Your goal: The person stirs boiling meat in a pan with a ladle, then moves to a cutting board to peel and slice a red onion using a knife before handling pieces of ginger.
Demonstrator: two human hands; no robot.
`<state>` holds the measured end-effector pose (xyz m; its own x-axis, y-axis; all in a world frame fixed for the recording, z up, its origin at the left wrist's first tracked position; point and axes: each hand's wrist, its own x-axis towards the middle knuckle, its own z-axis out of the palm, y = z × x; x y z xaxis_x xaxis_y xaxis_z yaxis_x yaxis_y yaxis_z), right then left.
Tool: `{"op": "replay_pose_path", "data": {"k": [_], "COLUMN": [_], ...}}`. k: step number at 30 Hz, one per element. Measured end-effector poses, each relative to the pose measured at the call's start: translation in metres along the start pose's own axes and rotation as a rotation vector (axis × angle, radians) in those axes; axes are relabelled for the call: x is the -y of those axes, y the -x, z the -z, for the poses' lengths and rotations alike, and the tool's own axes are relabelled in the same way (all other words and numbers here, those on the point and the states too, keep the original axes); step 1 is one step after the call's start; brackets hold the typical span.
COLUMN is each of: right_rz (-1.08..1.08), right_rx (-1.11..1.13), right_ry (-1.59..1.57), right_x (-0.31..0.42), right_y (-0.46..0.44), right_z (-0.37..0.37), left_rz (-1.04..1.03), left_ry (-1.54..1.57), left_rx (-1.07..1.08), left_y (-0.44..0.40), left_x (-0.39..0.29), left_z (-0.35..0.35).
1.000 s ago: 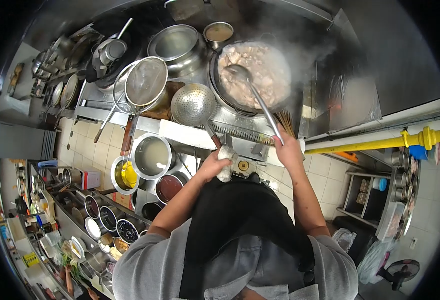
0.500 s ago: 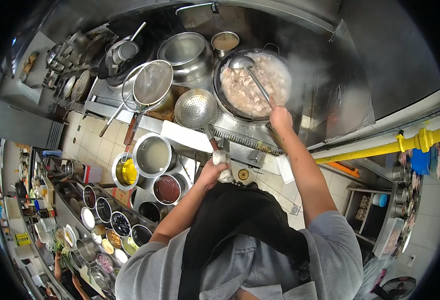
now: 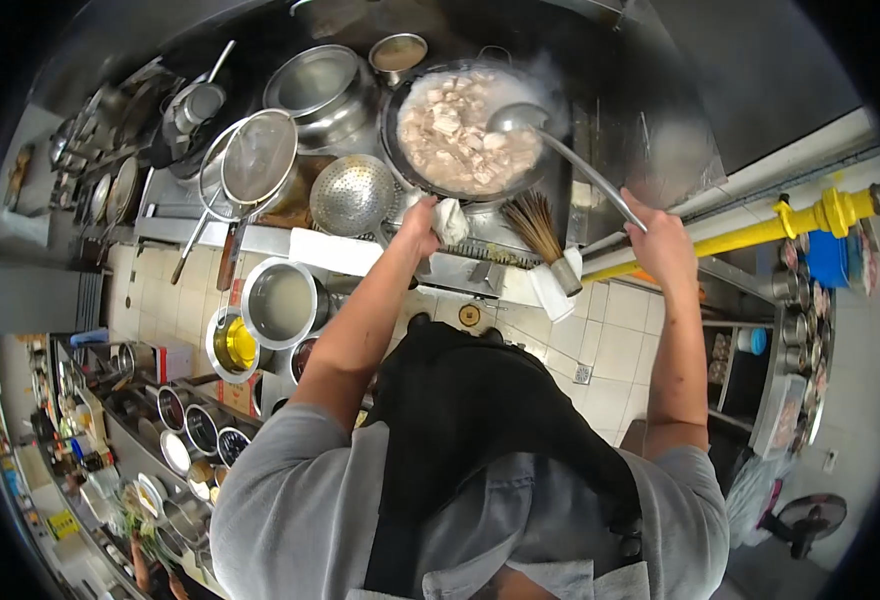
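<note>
My right hand [image 3: 657,240] grips the long handle of a steel ladle [image 3: 588,168]. The ladle's bowl rests at the right side of a wok [image 3: 388,140] full of pale meat pieces in cloudy, steaming liquid [image 3: 465,130]. My left hand [image 3: 422,232] is closed on a white cloth [image 3: 450,221] at the wok's near edge; whether the cloth touches the rim I cannot tell. Just left of this hand lies a perforated strainer [image 3: 352,195], its handle running partly beneath my wrist. To the right of the cloth stands a bamboo wok brush [image 3: 538,232].
A large steel pot [image 3: 318,90] and a small pot [image 3: 398,55] stand behind. Mesh strainers [image 3: 260,155] sit at left, above pots of cloudy liquid [image 3: 285,303] and yellow oil [image 3: 235,343]. A yellow pipe [image 3: 760,230] runs along the right. Another person's arm [image 3: 140,565] shows lower left.
My left hand has moved forward with the cloth, from beside the strainer's handle to the wok's near edge. My right hand has swung right, drawing the ladle's bowl across the wok.
</note>
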<state>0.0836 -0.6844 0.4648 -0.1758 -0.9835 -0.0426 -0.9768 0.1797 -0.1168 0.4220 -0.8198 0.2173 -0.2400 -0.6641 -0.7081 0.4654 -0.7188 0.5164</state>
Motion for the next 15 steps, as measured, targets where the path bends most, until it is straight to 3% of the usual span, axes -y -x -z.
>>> {"op": "replay_pose_path", "data": {"k": [3,5,6,8,10,13,15], "right_rz": [-0.039,-0.086,-0.093,-0.054,-0.09,-0.126,-0.131], "right_rx": [0.047,0.125,0.133,0.103,0.117,0.179,0.177], "right_ry": [0.033,0.077,0.084,0.11,0.122,0.116,0.101], "right_x": [0.003,0.015,0.018,0.024,0.034,0.049,0.061], "right_y": [0.031,0.046,0.047,0.055,0.06,0.064,0.055], "right_z": [0.03,0.04,0.04,0.031,0.023,0.013,0.015], "left_rz": [0.036,-0.118,-0.106,-0.333,-0.415,-0.41,-0.59], "left_ry": [0.062,-0.128,-0.126,-0.399,-0.514,-0.569,-0.574], "left_rx": [0.199,-0.165,-0.162,-0.331,-0.428,-0.512,-0.532], "left_y": [-0.053,-0.07,-0.078,-0.093,-0.085,-0.06,-0.076], "left_x": [-0.004,0.004,0.01,0.025,0.027,0.031,0.032], "left_z": [-0.007,-0.006,-0.004,0.008,0.005,-0.002,-0.001]}}
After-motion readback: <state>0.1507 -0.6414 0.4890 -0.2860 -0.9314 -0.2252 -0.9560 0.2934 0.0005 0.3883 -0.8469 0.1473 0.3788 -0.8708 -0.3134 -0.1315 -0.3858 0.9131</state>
